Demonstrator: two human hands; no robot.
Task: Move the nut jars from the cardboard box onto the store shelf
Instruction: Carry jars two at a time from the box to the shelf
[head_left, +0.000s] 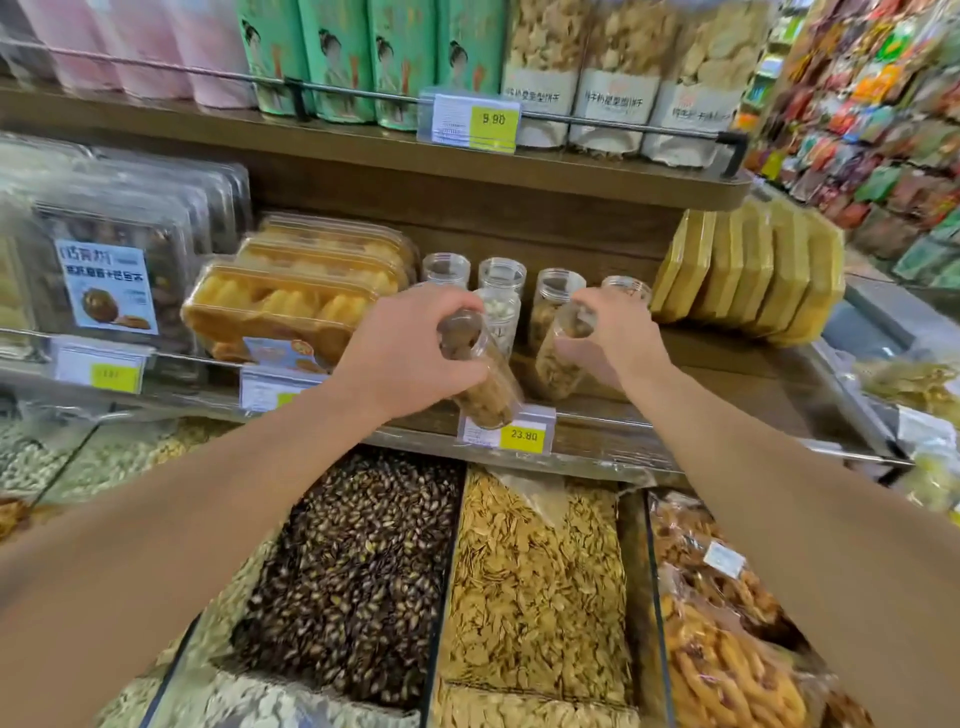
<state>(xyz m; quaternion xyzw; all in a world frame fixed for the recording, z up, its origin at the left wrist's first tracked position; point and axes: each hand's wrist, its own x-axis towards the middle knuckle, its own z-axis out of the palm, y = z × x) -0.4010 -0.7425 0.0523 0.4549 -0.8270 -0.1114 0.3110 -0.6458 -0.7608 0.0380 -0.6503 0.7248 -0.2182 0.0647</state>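
My left hand (410, 348) grips a clear plastic nut jar (485, 387), tilted, its base just above the front lip of the wooden store shelf (727, 374). To the right my right hand (615, 332) holds a second nut jar (558, 358) from its right side, low over the shelf board. Behind them several clear nut jars (501, 278) stand upright on the shelf near its back wall. The cardboard box is out of view.
Left of the jars lie trays of yellow pastries (280, 306); stacked yellow packs (748, 270) lean at the right. A price tag reading 23.80 (522, 434) hangs on the shelf lip. Below are open bins of seeds (358, 571). An upper shelf (467, 171) overhangs.
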